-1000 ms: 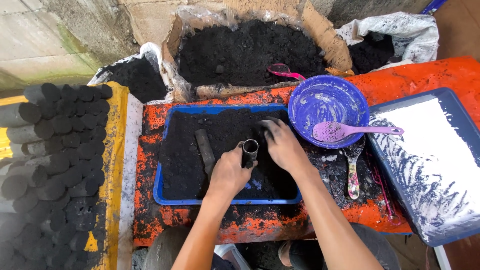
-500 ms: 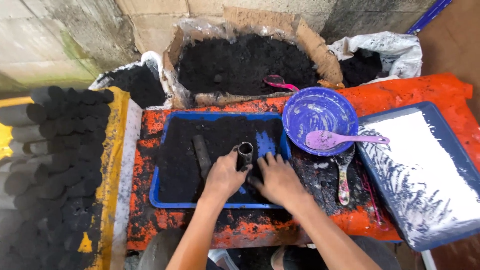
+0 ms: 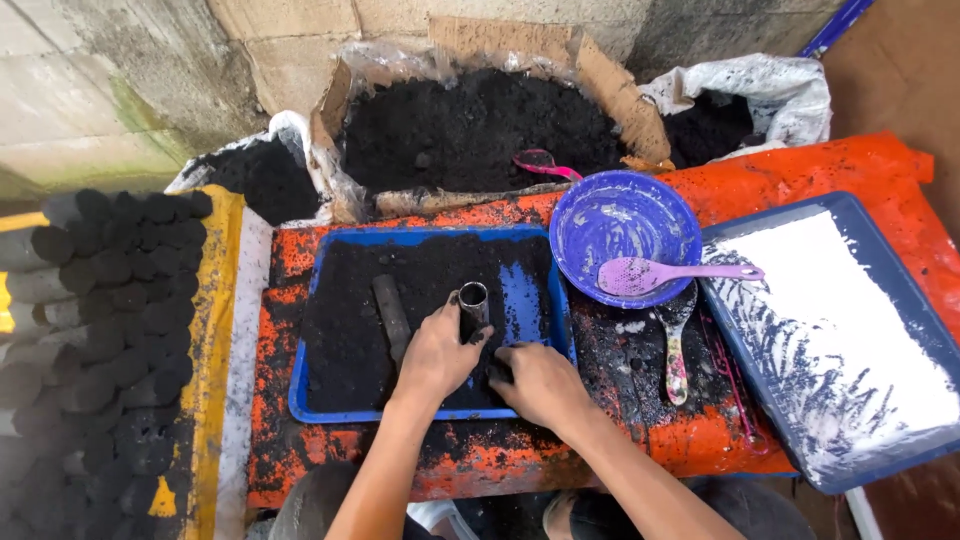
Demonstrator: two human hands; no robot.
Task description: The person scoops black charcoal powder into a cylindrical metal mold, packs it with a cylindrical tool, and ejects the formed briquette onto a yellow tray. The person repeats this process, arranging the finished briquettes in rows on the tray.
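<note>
Left hand (image 3: 437,357) gripping upright metal tube (image 3: 473,309), right hand (image 3: 541,381) curled over black powder (image 3: 345,330) in blue tray (image 3: 305,400)

Left half of tray (image 3: 330,400): open powder, only a dark rod (image 3: 391,317) lying across it.
Tray middle: both hands crowd the upright tube (image 3: 473,308).
Right: purple bowl (image 3: 625,240) and spoon (image 3: 675,345) block the bench (image 3: 640,390).
</note>
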